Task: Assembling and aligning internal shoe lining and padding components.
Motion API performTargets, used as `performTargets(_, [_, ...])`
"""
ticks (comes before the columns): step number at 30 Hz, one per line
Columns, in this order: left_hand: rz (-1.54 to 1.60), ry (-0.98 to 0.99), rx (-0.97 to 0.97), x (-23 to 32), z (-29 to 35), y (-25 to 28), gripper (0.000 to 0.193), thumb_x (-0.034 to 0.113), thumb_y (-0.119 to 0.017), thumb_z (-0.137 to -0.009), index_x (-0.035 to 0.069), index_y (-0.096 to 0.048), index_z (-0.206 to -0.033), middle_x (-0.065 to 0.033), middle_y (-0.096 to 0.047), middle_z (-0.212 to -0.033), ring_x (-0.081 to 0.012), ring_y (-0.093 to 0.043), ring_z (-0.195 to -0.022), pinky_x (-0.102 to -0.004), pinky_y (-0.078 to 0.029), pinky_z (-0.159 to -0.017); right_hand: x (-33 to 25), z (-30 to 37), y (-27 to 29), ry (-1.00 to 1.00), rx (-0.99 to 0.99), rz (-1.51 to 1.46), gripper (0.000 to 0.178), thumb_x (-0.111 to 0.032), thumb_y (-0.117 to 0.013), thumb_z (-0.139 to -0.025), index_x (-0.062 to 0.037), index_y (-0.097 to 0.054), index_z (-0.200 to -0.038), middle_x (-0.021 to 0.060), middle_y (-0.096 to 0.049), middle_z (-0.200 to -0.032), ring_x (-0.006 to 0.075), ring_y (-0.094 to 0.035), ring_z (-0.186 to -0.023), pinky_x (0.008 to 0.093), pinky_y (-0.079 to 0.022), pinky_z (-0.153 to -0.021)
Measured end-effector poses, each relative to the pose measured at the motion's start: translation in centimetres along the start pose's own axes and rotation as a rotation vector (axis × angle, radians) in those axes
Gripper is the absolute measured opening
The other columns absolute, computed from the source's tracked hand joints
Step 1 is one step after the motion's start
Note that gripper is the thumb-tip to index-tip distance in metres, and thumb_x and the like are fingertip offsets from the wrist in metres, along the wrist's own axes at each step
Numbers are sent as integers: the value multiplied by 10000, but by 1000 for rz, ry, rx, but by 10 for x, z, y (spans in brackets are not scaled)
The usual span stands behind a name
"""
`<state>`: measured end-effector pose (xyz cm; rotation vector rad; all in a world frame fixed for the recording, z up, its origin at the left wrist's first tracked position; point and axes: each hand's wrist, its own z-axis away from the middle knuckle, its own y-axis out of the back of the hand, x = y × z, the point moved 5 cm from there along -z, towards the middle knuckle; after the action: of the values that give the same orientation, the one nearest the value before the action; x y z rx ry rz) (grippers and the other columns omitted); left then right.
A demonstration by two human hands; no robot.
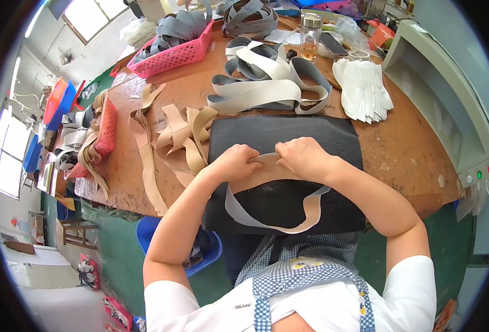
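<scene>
On a black mat (333,130) at the table's near edge, I hold a long tan band (312,210) with a grey reverse side. My left hand (234,163) is closed on the band's upper edge, fingers pinched together. A short way to the right, my right hand (304,159) grips the same edge. Between my hands a stretch of pale edge shows. The rest of the band hangs toward me in an open loop over the mat. My fingertips are partly hidden behind the knuckles.
Beyond the mat lie tangled white-and-grey strips (255,91); tan strips (186,130) lie to the left. A pink basket (169,63) of grey strips stands far left. White gloves (363,88), a glass bottle (310,39) and a pale machine housing (449,88) are at right. A blue bin (214,254) sits below.
</scene>
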<state>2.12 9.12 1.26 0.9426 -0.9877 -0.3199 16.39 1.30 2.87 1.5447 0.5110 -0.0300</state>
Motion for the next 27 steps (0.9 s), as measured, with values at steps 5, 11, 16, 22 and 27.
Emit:
performTargets(5, [-85,-49,41,10,1,-4,256,262,-695,-804,24,-707,-897,-208,-686,-834,-383,-651,-821,-441,-515,-757,14,4,-1,-23,-17,-84,183,-160,-597,-846,4,-657,-790,208,-675,-790,379,-664,-825,440,-530,-762])
performTargets(11, [-109,-51,103,15,5,-9,221,228,-665,-812,19,-707,-872,-215,-679,-814,-385,-653,-830,-460,-518,-776,21,4,-11,-114,-60,-170,149,-145,-606,-815,-17,-676,-785,200,-679,-801,369,-658,-864,443,-527,-779])
performTargets(16, [-78,5,63,10,-2,-10,207,218,-650,-828,15,-663,-869,-197,-678,-814,-391,-648,-843,-472,-509,-792,3,-13,-23,39,143,-125,117,-93,-614,-785,-48,-695,-856,193,-688,-823,359,-670,-858,450,-531,-795])
performTargets(22, [-157,-194,371,38,17,4,157,79,-664,-801,53,-559,-914,-122,-614,-901,-335,-620,-917,-431,-513,-773,18,-18,-21,-128,4,-342,207,-73,-622,-726,-23,-734,-893,221,-695,-891,376,-669,-884,439,-531,-822])
performTargets(27, [-280,-297,435,43,19,3,186,22,-663,-770,60,-565,-924,-97,-582,-925,-295,-608,-916,-393,-524,-756,17,-19,-21,-157,-10,-323,211,-70,-621,-721,-15,-736,-888,229,-692,-894,384,-666,-887,441,-530,-823])
